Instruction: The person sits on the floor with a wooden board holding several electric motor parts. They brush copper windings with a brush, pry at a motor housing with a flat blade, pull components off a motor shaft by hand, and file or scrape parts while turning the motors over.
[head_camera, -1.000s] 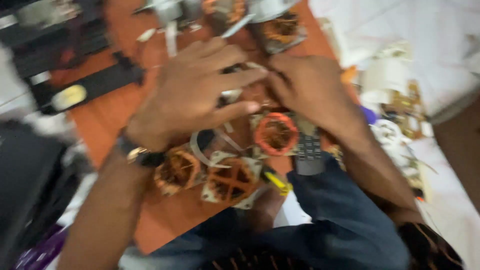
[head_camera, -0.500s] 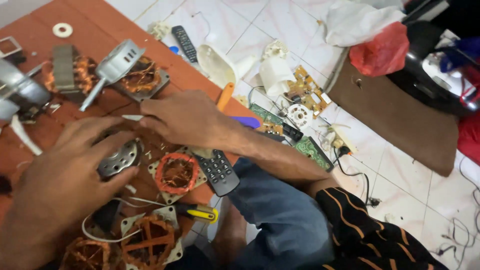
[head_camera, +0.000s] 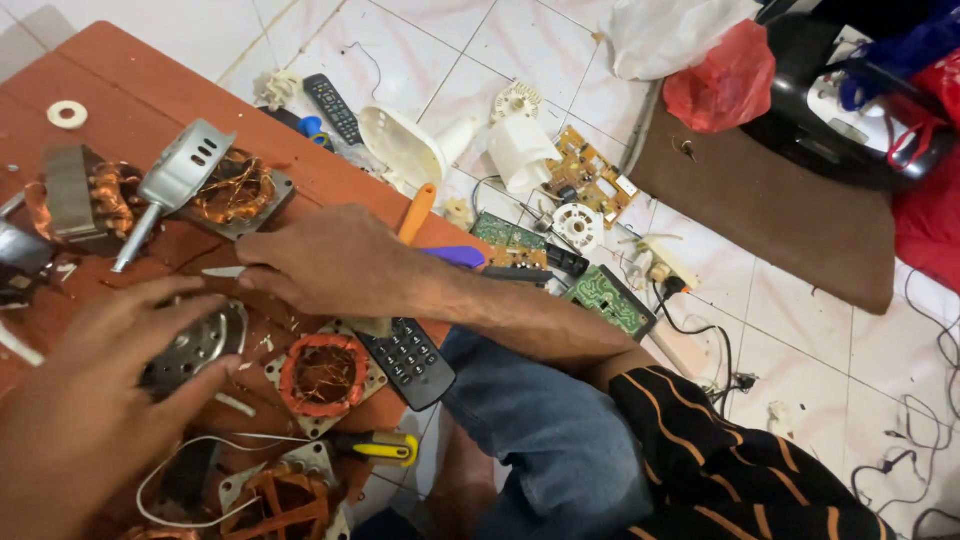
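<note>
Resting under the left hand near the worktop's front edge, a perforated metal motor cover is pressed by spread fingers, thumb along its lower side, the hand loosely clamped on it. The right hand lies palm down just beyond it, fingers together and stretched toward the left, touching a thin pale blade-like sliver; whether it pinches the sliver cannot be told. Just right of the cover sits a square stator with an orange ring and copper winding, and beside that a black remote control overhangs the worktop's right edge, partly under the right wrist. Near the front edge lie a yellow-handled tool, a white wire loop and another orange-wound stator. Toward the far left side stand a grey motor housing with a shaft against a copper coil in a metal frame, and a laminated core with copper windings; a white washer lies near the far left corner. An orange-handled tool and a purple handle poke past the right edge. On the tiled floor beyond lie a second remote, white plastic shells, green and tan circuit boards, a brown mat and a red bag.
</note>
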